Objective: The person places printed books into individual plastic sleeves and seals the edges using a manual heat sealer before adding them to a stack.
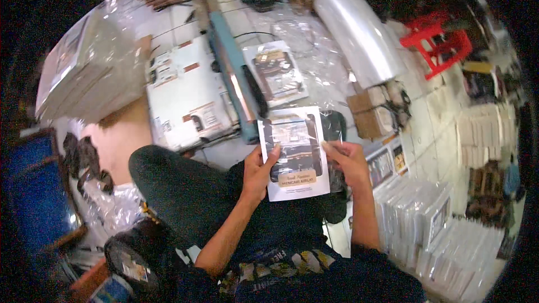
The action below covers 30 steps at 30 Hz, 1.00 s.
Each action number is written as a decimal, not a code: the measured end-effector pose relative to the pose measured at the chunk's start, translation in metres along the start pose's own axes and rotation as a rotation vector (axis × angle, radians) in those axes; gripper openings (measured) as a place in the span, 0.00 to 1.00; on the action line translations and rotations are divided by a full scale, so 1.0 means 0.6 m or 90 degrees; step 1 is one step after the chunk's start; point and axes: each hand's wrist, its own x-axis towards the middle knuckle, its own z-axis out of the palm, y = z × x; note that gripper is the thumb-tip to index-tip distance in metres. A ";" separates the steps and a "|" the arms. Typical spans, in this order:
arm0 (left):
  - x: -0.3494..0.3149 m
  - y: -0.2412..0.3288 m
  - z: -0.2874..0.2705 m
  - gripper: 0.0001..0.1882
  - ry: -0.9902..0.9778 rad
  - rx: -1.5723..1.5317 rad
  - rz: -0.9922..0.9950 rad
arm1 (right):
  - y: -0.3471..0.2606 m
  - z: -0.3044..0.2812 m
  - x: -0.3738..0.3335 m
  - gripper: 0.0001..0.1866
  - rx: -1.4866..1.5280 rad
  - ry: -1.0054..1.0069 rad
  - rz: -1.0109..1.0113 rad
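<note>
Over my lap I hold a white book [273,193] with a dark picture on its cover; its shine suggests clear plastic film around it. My left hand [258,177] grips the left edge, thumb on the front. At the right edge my right hand [349,161] is closed, fingers pinching the edge or the film there; I cannot tell which. Just beyond the book lies a long blue-green bar-shaped sealer [229,64] with a black handle. Right of the sealer, another book [278,73] with a similar cover lies on the floor.
Left of the sealer are flat white printed covers [188,92] and a tall wrapped stack [92,73]. A large clear film roll [359,36] lies at the far right, near a red stool [437,45]. Plastic-wrapped books [412,207] stand in rows at my right. Loose film [118,213] lies at left.
</note>
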 end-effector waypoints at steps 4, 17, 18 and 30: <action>0.010 0.057 -0.058 0.19 0.130 0.111 -0.010 | -0.011 0.078 0.093 0.15 0.004 -0.027 -0.066; 0.254 0.243 -0.250 0.18 0.165 0.087 0.093 | -0.169 0.275 0.387 0.12 -0.168 -0.030 -0.266; 0.265 0.239 -0.254 0.16 0.156 0.046 0.093 | -0.169 0.275 0.396 0.13 -0.147 -0.034 -0.260; 0.287 0.216 -0.276 0.21 0.194 0.096 0.081 | -0.187 0.266 0.381 0.17 -0.309 0.038 -0.374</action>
